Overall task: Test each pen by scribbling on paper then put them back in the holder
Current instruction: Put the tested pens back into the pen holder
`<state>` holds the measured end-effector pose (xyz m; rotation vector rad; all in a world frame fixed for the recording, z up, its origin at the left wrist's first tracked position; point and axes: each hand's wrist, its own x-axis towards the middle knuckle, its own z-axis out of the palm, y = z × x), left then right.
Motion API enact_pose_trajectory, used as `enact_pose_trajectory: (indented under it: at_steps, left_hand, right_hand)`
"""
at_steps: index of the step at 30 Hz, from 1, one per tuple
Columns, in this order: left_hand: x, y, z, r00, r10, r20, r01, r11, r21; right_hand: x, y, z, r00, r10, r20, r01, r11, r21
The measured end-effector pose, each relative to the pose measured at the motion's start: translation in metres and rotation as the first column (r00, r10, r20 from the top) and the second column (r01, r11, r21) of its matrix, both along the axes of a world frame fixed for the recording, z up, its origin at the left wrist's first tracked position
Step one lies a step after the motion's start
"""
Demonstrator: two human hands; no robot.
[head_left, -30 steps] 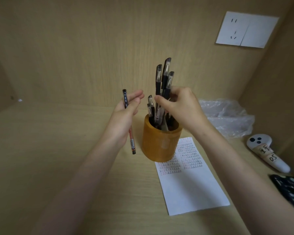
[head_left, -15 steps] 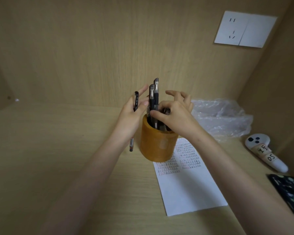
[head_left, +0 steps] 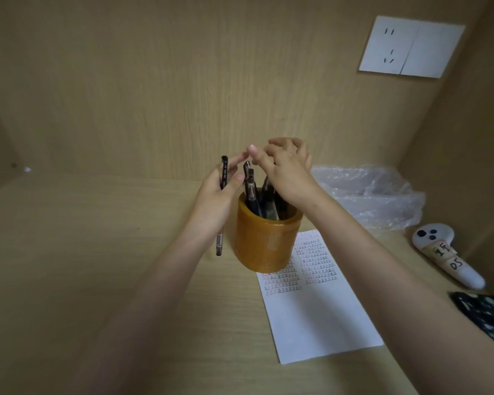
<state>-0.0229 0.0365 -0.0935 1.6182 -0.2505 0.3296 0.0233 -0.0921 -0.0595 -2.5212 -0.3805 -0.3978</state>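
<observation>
A round wooden pen holder [head_left: 267, 243] stands mid-desk with several black pens [head_left: 251, 192] inside. My left hand [head_left: 220, 198] is just left of it and grips one pen [head_left: 222, 206] upright, its tip hanging beside the holder. My right hand [head_left: 285, 172] hovers over the holder's mouth, fingers spread and nothing in them. A white paper sheet [head_left: 314, 306] with rows of scribbles lies to the holder's right, its top corner under the holder's base.
A crumpled clear plastic bag [head_left: 365, 195] lies behind on the right. A white controller [head_left: 445, 255] with a label sits at the far right, a dark patterned item [head_left: 485, 315] below it. A wall socket [head_left: 411, 47] is on the back panel.
My right hand lowered a bunch of black pens into the holder and let go, its fingers now apart above them. My left hand kept its pen beside the holder.
</observation>
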Motion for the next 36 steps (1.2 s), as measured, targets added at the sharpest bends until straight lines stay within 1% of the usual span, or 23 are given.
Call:
enact_pose_trajectory:
  at_steps: [1,4,6,9,11,12,13,15,16,18,20,22,24,26,28,30,32,33,34,36]
  left_hand:
    - [0.001,0.000,0.000,1.000,-0.013,-0.007,0.013,1.000,0.020]
    - [0.001,0.000,-0.001,0.996,-0.084,-0.028,0.085,0.995,0.045]
    - [0.002,0.000,-0.004,0.993,-0.108,-0.038,0.109,0.994,0.030]
    - [0.004,-0.001,-0.006,0.993,-0.101,-0.060,0.103,0.995,0.020]
    - [0.004,-0.001,-0.006,0.994,-0.084,-0.064,0.086,0.996,0.025]
    - [0.004,-0.001,-0.004,0.995,-0.078,-0.064,0.080,0.996,0.026]
    - [0.004,-0.001,-0.003,0.995,-0.076,-0.065,0.078,0.997,0.027]
    - [0.004,0.000,0.000,0.995,-0.067,-0.071,0.071,0.996,0.058]
    - [0.003,0.000,0.002,0.996,-0.057,-0.073,0.063,0.993,0.094]
    - [0.002,0.001,0.003,0.997,-0.049,-0.062,0.056,0.990,0.131]
    - [-0.001,0.002,0.004,0.998,-0.043,-0.041,0.046,0.994,0.094]
    - [-0.002,0.004,0.006,0.999,-0.032,-0.038,0.032,0.999,0.010]
    - [-0.001,0.005,0.011,0.998,-0.044,-0.038,0.043,0.998,-0.036]
    - [-0.002,0.001,0.016,0.997,-0.074,-0.023,0.073,0.997,-0.035]
    - [-0.005,-0.007,0.020,0.994,-0.104,-0.019,0.103,0.993,-0.053]
    - [-0.008,-0.012,0.024,0.991,-0.130,-0.016,0.128,0.989,-0.073]
    - [-0.008,-0.013,0.025,0.989,-0.145,0.005,0.145,0.989,-0.034]
    - [-0.007,-0.013,0.025,0.987,-0.163,-0.001,0.163,0.987,-0.008]
    - [-0.006,-0.013,0.024,0.984,-0.175,-0.019,0.175,0.984,0.016]
    - [-0.007,-0.015,0.021,0.988,-0.134,-0.071,0.140,0.986,0.088]
  right_hand:
    - [-0.001,0.001,0.001,1.000,0.008,-0.017,-0.007,1.000,0.022]
    - [-0.001,0.001,0.010,0.992,-0.009,-0.127,0.032,0.984,0.177]
    - [0.001,0.000,0.021,0.980,-0.036,-0.195,0.071,0.982,0.177]
    - [0.001,0.003,0.031,0.947,-0.057,-0.317,0.072,0.997,0.035]
    - [0.000,0.009,0.029,0.926,-0.103,-0.363,0.057,0.989,-0.135]
    - [0.000,0.012,0.025,0.929,-0.139,-0.342,0.065,0.973,-0.220]
    - [0.001,0.015,0.022,0.938,-0.172,-0.300,0.088,0.958,-0.273]
    - [0.002,0.016,0.018,0.959,-0.190,-0.211,0.130,0.955,-0.268]
    - [0.001,0.015,0.019,0.970,-0.170,-0.174,0.128,0.966,-0.226]
    - [-0.003,0.010,0.021,0.992,-0.081,-0.100,0.072,0.993,-0.093]
    - [-0.009,0.005,0.023,1.000,0.017,0.005,-0.017,0.998,0.066]
    - [-0.016,0.000,0.028,0.989,0.110,0.098,-0.128,0.971,0.204]
    - [-0.027,-0.001,0.033,0.961,0.259,0.097,-0.276,0.907,0.317]
    - [-0.037,0.000,0.036,0.939,0.340,0.053,-0.336,0.870,0.361]
    - [-0.044,0.002,0.035,0.935,0.353,0.034,-0.338,0.857,0.390]
    - [-0.048,0.002,0.033,0.944,0.327,0.050,-0.316,0.847,0.427]
    - [-0.049,0.000,0.031,0.955,0.291,0.057,-0.281,0.829,0.483]
    - [-0.050,-0.003,0.030,0.959,0.278,0.052,-0.261,0.802,0.537]
    - [-0.049,-0.006,0.030,0.963,0.265,0.048,-0.238,0.754,0.612]
    - [-0.049,-0.018,0.033,0.972,0.230,0.046,-0.182,0.617,0.766]
